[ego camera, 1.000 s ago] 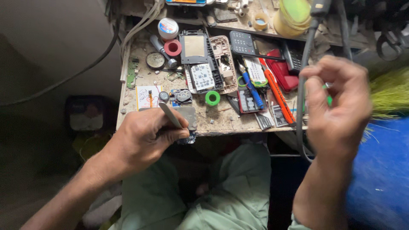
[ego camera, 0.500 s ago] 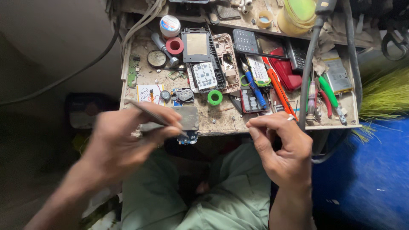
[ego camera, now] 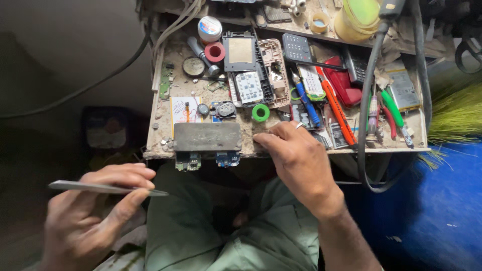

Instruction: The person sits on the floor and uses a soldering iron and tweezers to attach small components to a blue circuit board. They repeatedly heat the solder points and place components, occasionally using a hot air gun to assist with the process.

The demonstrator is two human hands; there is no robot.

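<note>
Partly hidden under the grey metal block (ego camera: 207,136): two small circuit boards (ego camera: 188,161), only their lower edges poking past the bench's front edge (ego camera: 386,149). Clutter beyond too dense to sort fully. Open room below the bench, over the green-trousered lap (ego camera: 201,231). Left hand (ego camera: 93,216), off the bench at lower left, closed around metal tweezers (ego camera: 103,188), long axis nearly level, tips pointing right. Right hand (ego camera: 301,160) loosely curled, holding nothing, fingertips resting on the bench just right of the block, near a green ring (ego camera: 260,112).

Left hand (ego camera: 95,211) dropped off the bench (ego camera: 160,131); right hand (ego camera: 298,158) reached it.
</note>
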